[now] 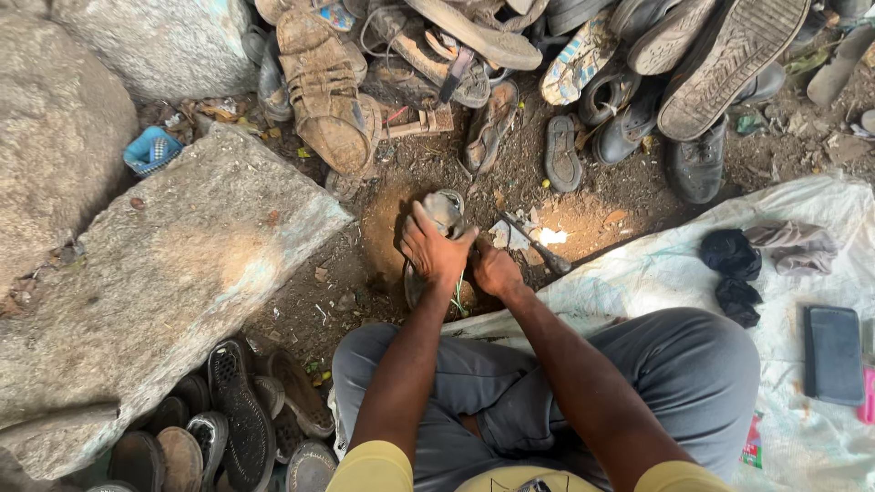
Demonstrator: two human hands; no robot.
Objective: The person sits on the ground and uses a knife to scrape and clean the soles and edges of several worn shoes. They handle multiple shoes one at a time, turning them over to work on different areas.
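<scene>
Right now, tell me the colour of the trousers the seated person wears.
Grey trousers, clearest in the head view.

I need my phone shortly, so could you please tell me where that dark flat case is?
The dark flat case lies at the right edge on the white sheet, beyond the person's knee.

Daylight is falling unevenly here, mostly soft shade with dappled sun. A bright patch is glaring on the ground (551,235) just right of the hands, nearly washing out to white, and a warmer patch is glowing on the stone slab (173,273) to their left. The white sheet (665,264) is reflecting pale light. The shoe pile (510,55) above the hands is sitting in dimmer shade. Focus is holding sharp centrally; edges are bending slightly from the wide lens.
</scene>
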